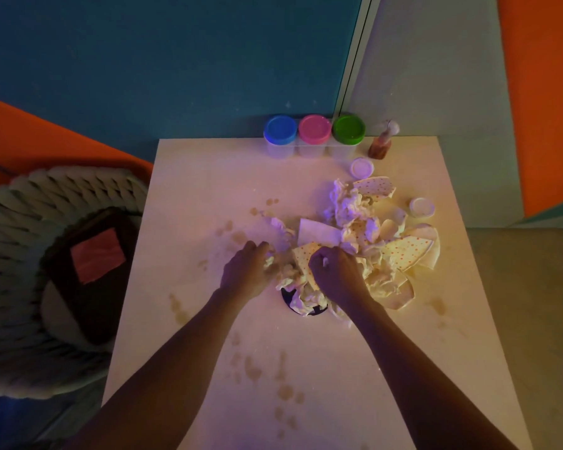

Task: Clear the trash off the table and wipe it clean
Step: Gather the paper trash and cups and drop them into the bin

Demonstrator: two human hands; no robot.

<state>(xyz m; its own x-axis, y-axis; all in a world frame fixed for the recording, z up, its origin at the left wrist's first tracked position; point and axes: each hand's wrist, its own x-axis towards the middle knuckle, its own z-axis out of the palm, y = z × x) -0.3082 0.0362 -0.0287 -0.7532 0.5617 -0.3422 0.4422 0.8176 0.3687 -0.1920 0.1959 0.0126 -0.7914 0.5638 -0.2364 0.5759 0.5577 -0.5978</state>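
A heap of trash [361, 228] lies on the pale table [208, 177]: crumpled white napkins, torn dotted paper plate pieces [403, 253] and a dark round item [306, 308] half buried under paper. My left hand [246, 271] grips crumpled paper at the heap's left edge. My right hand [335, 274] is curled round napkin paper and a dotted plate piece at the heap's near side. Brown stains [283, 384] spot the table near me and to the left of the heap.
Three tubs with blue [280, 129], pink [315, 128] and green [349, 128] lids stand at the far edge beside a brown sauce bottle [381, 144]. Two small white lids [361, 167] [421, 206] lie near the heap. A woven basket [30, 254] holding a dark bag sits left of the table.
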